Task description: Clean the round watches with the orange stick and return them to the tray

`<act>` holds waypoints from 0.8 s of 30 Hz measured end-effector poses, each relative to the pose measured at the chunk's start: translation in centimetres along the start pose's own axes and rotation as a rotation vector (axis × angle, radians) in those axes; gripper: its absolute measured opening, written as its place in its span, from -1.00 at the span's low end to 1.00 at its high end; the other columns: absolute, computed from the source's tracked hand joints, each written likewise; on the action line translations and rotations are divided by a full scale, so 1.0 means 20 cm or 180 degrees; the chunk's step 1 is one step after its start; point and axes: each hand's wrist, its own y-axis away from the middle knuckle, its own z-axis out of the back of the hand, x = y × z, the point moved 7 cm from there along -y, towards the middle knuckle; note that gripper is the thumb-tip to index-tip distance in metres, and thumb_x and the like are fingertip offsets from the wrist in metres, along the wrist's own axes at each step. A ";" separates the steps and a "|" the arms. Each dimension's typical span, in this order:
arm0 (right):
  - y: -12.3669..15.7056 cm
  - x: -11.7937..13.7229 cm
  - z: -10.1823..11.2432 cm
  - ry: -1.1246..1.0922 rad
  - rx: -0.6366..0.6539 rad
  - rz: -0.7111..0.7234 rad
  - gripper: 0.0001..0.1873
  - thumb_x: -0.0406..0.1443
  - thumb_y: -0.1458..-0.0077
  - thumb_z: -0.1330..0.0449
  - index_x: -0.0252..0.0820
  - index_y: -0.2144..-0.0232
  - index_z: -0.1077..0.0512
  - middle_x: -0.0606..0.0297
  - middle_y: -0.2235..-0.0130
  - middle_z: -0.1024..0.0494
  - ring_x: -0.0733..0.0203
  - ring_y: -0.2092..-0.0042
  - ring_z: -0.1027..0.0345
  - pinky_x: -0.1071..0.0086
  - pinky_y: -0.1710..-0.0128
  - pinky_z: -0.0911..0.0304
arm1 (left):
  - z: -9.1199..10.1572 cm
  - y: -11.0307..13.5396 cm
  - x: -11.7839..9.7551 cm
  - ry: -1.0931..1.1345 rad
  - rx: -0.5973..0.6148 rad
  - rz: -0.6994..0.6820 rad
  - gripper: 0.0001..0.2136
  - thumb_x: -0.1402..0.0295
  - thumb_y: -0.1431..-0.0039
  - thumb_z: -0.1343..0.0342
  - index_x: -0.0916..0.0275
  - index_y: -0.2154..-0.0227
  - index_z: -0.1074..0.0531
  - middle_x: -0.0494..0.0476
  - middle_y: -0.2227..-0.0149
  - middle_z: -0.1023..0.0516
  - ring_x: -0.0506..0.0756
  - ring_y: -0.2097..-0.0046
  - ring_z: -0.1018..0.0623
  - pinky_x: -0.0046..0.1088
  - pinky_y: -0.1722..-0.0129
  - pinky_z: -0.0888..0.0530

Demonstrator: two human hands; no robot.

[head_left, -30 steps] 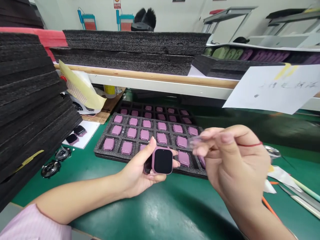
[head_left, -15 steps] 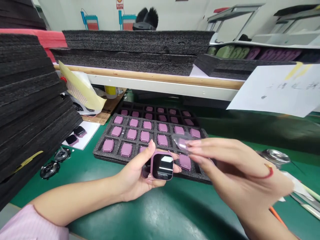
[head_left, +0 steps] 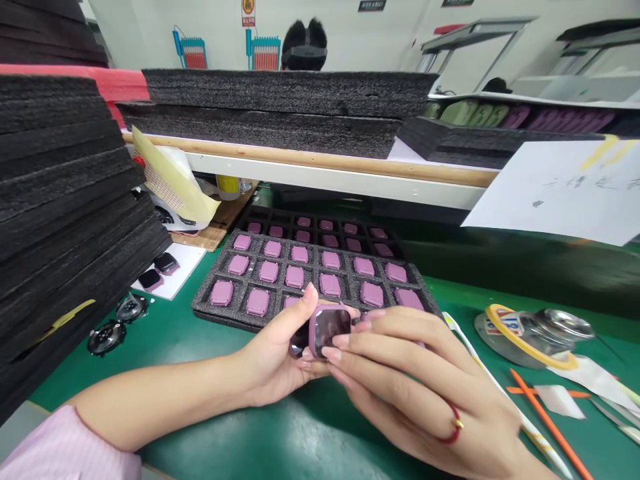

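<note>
Head view: the left hand (head_left: 273, 343) grips a purple watch case (head_left: 333, 324), dark screen exposed, in front of the foam tray (head_left: 206, 309) of similar cases and above the green table (head_left: 235, 440). The right hand (head_left: 425, 380) meets it there, fingertips at the screen; whether these pinch anything cannot be told.
</note>
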 end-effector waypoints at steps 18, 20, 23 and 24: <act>-0.05 -0.09 -0.04 -0.0471 -0.0021 -0.0281 -0.40 -0.21 -0.07 -0.48 0.14 -0.15 -0.42 0.26 0.05 -0.67 0.01 0.06 -0.58 0.09 0.00 -0.52 | 0.01 0.01 0.01 -0.0346 -0.0125 0.0102 -0.45 -0.11 -0.05 -0.38 0.41 0.44 -0.56 0.03 0.59 -0.40 -0.19 0.65 -0.12 -0.63 0.66 -0.04; -0.05 -0.09 -0.04 -0.0443 0.0029 -0.0245 -0.40 -0.24 -0.10 -0.45 0.12 -0.17 -0.40 0.23 0.02 -0.66 0.01 0.03 -0.57 0.11 0.02 -0.54 | 0.01 0.01 0.01 -0.0291 -0.0152 0.0090 -0.47 -0.08 -0.02 -0.42 0.41 0.40 -0.56 -0.02 0.61 -0.36 -0.19 0.65 -0.12 -0.65 0.66 -0.05; -0.05 -0.12 -0.05 -0.0349 0.0101 -0.0181 -0.42 -0.30 -0.10 -0.40 0.06 -0.16 -0.38 0.22 0.01 -0.65 0.04 0.03 -0.57 0.15 0.04 -0.54 | 0.03 -0.01 0.01 -0.0097 -0.0335 0.0020 -0.53 0.02 0.03 -0.50 0.36 0.42 -0.49 -0.06 0.58 -0.37 -0.20 0.62 -0.17 -0.70 0.64 -0.10; -0.06 -0.16 -0.06 -0.0305 0.0120 -0.0227 -0.45 -0.30 -0.10 -0.39 0.03 -0.13 -0.40 0.22 0.02 -0.66 0.05 0.05 -0.58 0.17 0.04 -0.53 | 0.04 -0.02 0.01 -0.0016 -0.0463 -0.0050 -0.54 0.07 0.05 -0.52 0.35 0.43 -0.46 -0.05 0.55 -0.39 -0.19 0.60 -0.21 -0.72 0.63 -0.12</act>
